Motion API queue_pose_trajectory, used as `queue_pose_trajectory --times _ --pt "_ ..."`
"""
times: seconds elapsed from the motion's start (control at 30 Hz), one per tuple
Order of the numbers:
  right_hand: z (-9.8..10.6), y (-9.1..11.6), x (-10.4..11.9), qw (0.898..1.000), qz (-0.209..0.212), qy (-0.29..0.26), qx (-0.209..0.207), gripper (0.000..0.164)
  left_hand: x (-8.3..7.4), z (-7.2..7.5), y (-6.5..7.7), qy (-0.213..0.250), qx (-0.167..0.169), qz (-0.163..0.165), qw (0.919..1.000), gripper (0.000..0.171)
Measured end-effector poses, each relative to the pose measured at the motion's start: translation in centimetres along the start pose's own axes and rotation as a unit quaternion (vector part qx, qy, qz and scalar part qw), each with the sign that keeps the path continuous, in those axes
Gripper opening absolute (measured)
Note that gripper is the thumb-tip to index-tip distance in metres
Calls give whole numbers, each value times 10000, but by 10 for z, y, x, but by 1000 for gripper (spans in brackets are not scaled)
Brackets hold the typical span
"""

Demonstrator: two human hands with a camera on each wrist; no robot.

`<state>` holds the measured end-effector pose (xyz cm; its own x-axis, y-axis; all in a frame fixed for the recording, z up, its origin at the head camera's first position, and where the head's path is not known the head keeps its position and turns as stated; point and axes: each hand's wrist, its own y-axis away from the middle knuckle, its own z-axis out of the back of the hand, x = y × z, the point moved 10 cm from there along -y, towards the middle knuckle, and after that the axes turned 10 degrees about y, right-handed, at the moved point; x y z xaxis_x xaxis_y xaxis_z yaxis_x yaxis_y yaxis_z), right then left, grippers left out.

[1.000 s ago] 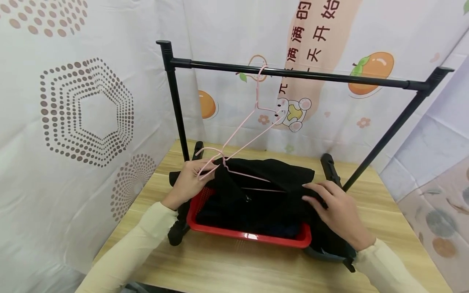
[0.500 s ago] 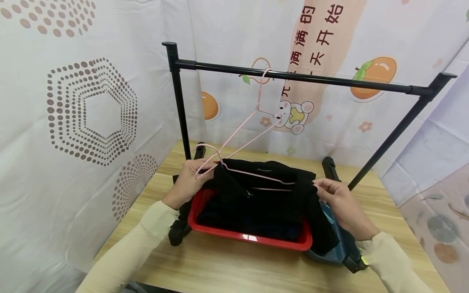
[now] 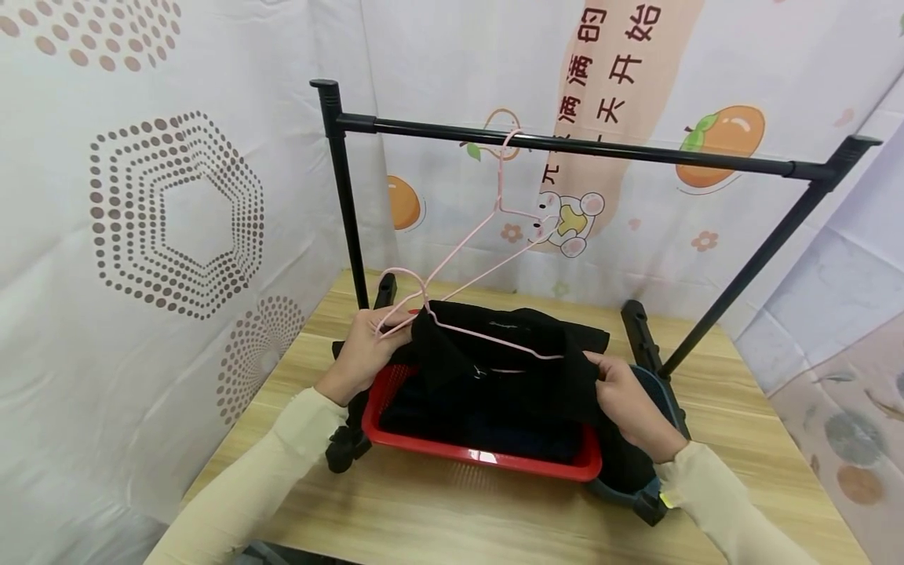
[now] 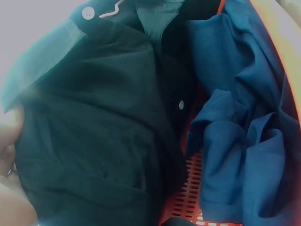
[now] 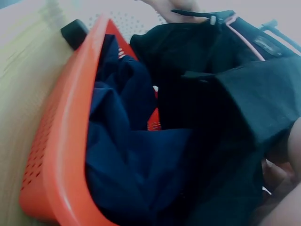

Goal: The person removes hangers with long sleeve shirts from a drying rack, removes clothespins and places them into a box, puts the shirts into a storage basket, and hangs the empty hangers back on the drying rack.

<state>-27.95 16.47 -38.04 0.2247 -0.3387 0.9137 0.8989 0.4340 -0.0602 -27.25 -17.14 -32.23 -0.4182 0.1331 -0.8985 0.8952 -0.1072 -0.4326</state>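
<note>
A black shirt (image 3: 494, 377) lies half lifted over a red basket (image 3: 487, 459). A pink hanger (image 3: 487, 337) sits inside its collar. My left hand (image 3: 363, 349) grips the hanger's left end at the collar. My right hand (image 3: 625, 396) pinches the shirt's right shoulder fabric near the hanger's other end. The left wrist view shows the black shirt (image 4: 94, 117) with its buttons beside a blue garment (image 4: 235, 117) in the basket. In the right wrist view, the black shirt (image 5: 225, 94) hangs over the blue garment (image 5: 127, 155) and the basket wall (image 5: 61, 141).
A black clothes rail (image 3: 636, 151) spans the wooden table (image 3: 424, 518), with posts at left and right and feet beside the basket. A second pink hanger (image 3: 498, 184) hangs tilted on the rail. Printed curtains close in the left and back sides.
My right hand left the top of the shirt, took hold of its right shoulder and drew it in toward the hanger's end. My left hand stayed at the collar.
</note>
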Motion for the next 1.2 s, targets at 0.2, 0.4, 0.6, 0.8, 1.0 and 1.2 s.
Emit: queue_pose_trajectory --times 0.2,0.4,0.6,0.8,1.0,1.2 --pt "7 -2 9 9895 234 1299 -593 44 4 5 0 -365 -62 104 9993 20" --pt "35 14 36 9474 773 2546 -1781 21 8 10 -1 -667 -44 52 9977 18" --pt "31 25 62 9245 1859 2873 -1681 20 12 13 -2 -798 -83 27 9968 15" --pt "29 32 70 8944 2451 3134 -2042 30 12 10 -1 -756 -29 116 9971 16" --pt "35 20 43 9516 1389 2129 -1726 6 11 9 1 -385 40 147 9991 17" --pt "21 8 2 9967 -82 -392 -707 15 11 10 2 -267 26 183 9995 18"
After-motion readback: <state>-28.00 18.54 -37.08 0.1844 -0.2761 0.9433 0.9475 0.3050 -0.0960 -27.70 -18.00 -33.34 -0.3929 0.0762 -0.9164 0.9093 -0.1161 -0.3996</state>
